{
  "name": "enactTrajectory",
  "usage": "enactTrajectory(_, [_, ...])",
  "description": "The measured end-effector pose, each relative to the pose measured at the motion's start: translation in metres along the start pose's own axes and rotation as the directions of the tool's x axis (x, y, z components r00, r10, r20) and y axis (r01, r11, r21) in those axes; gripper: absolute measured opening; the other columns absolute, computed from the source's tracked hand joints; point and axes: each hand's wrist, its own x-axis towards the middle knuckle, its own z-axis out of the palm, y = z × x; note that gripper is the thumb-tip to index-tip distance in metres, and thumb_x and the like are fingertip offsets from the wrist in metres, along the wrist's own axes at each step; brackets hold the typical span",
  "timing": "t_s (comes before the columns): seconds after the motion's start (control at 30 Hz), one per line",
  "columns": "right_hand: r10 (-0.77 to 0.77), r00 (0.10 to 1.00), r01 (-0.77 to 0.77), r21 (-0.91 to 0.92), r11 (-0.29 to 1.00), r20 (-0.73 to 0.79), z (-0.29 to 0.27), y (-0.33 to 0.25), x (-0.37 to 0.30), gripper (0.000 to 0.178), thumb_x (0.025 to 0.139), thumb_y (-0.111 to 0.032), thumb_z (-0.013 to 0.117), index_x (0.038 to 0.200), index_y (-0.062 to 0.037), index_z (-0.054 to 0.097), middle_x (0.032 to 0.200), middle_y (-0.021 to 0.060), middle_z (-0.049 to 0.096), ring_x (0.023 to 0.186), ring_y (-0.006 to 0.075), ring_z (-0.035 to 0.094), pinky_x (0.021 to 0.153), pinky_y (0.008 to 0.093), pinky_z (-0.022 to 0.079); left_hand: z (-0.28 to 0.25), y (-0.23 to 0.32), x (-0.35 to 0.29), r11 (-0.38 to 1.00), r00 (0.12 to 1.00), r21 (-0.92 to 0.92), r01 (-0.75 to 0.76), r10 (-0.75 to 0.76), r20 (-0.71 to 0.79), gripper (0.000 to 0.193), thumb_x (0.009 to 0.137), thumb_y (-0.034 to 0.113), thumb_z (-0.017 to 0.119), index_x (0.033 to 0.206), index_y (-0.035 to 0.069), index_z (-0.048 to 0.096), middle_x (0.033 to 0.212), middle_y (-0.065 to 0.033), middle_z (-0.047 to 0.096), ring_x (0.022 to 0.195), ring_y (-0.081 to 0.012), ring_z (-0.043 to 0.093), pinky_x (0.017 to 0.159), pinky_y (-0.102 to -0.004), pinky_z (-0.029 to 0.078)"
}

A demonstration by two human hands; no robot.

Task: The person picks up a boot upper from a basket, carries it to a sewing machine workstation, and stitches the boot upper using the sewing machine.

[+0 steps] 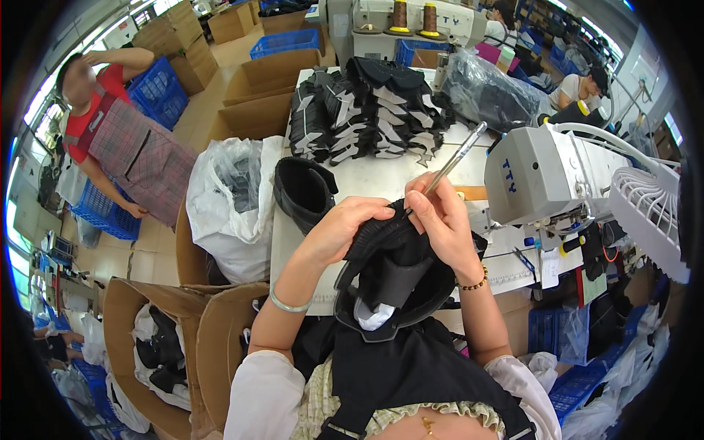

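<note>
A black boot (pixel 400 282), with ribbed fabric at its top and white stuffing inside, is held up close to my body. My left hand (pixel 339 233) grips its far upper edge, thumb and fingers closed on the material. My right hand (pixel 446 233) pinches a slim silver pen (pixel 459 157), tip down against the boot's far edge. The fingers of that hand are at the same edge; whether they also grip it I cannot tell. Left of my hands, a second black boot (pixel 299 192) stands at the table's edge. Beyond it lie several rows of stacked black pieces (pixel 374 110) with pale grey tabs.
A sewing machine (pixel 539 172) and a white fan (pixel 647 209) stand at right on the white table (pixel 458 136). A white bag (pixel 227 209) in a carton is at left, another open carton (pixel 150 293) nearer. A person in a plaid apron (pixel 139 158) stands far left.
</note>
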Motion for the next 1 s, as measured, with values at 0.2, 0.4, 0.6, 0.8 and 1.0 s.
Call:
enactTrajectory(0.2, [0.054, 0.997, -0.051, 0.054, 0.997, -0.046, 0.0020, -0.0003, -0.0002, 0.014, 0.089, -0.015, 0.050, 0.088, -0.0017, 0.046, 0.068, -0.0027, 0.044, 0.055, 0.0018, 0.037, 0.047, 0.0166, 0.030, -0.0021, 0.0002, 0.0019, 0.999, 1.000, -0.031, 0.004, -0.004, 0.015, 0.014, 0.082, 0.007, 0.051, 0.084, -0.004, 0.059, 0.078, -0.0055, 0.061, 0.067, -0.0075, 0.057, 0.061, -0.0185, 0.046])
enactTrajectory(0.4, [-0.023, 0.999, 0.027, -0.115, 0.993, 0.035, -0.0012, 0.0018, 0.0019, 0.012, 0.090, -0.013, 0.047, 0.090, -0.0012, 0.043, 0.081, 0.0045, 0.047, 0.055, 0.0048, 0.039, 0.047, 0.0169, 0.032, -0.0023, -0.0002, 0.0010, 1.000, 1.000, -0.018, -0.002, 0.003, 0.008, 0.014, 0.082, 0.007, 0.052, 0.085, -0.004, 0.059, 0.079, -0.0054, 0.061, 0.068, -0.0072, 0.058, 0.061, -0.0180, 0.046])
enactTrajectory(0.6, [0.046, 0.999, -0.045, 0.031, 0.999, -0.024, 0.0011, -0.0013, 0.0002, 0.013, 0.089, -0.013, 0.050, 0.088, -0.0010, 0.046, 0.067, -0.0026, 0.044, 0.057, 0.0026, 0.037, 0.048, 0.0174, 0.030, -0.0018, 0.0005, 0.0012, 0.999, 0.999, -0.043, 0.013, -0.012, 0.032, 0.015, 0.082, 0.007, 0.051, 0.087, -0.005, 0.059, 0.081, -0.0060, 0.062, 0.070, -0.0076, 0.059, 0.063, -0.0179, 0.046])
enactTrajectory(0.8, [0.010, 1.000, -0.010, -0.074, 0.997, -0.002, 0.0012, -0.0021, 0.0024, 0.013, 0.088, -0.013, 0.051, 0.087, -0.0007, 0.046, 0.066, -0.0018, 0.044, 0.057, 0.0033, 0.037, 0.049, 0.0179, 0.030, -0.0026, 0.0012, 0.0012, 1.000, 0.999, -0.026, -0.009, 0.010, 0.044, 0.015, 0.082, 0.007, 0.051, 0.087, -0.005, 0.059, 0.081, -0.0063, 0.062, 0.070, -0.0078, 0.059, 0.064, -0.0181, 0.047])
enactTrajectory(1.0, [0.004, 1.000, -0.006, -0.087, 0.996, -0.025, 0.0002, -0.0013, 0.0030, 0.015, 0.088, -0.014, 0.051, 0.086, -0.0004, 0.047, 0.064, -0.0008, 0.045, 0.056, 0.0044, 0.037, 0.049, 0.0196, 0.030, -0.0039, 0.0000, 0.0036, 0.999, 0.999, -0.046, 0.013, -0.011, 0.044, 0.015, 0.082, 0.006, 0.051, 0.087, -0.006, 0.059, 0.081, -0.0063, 0.062, 0.071, -0.0080, 0.059, 0.065, -0.0183, 0.047])
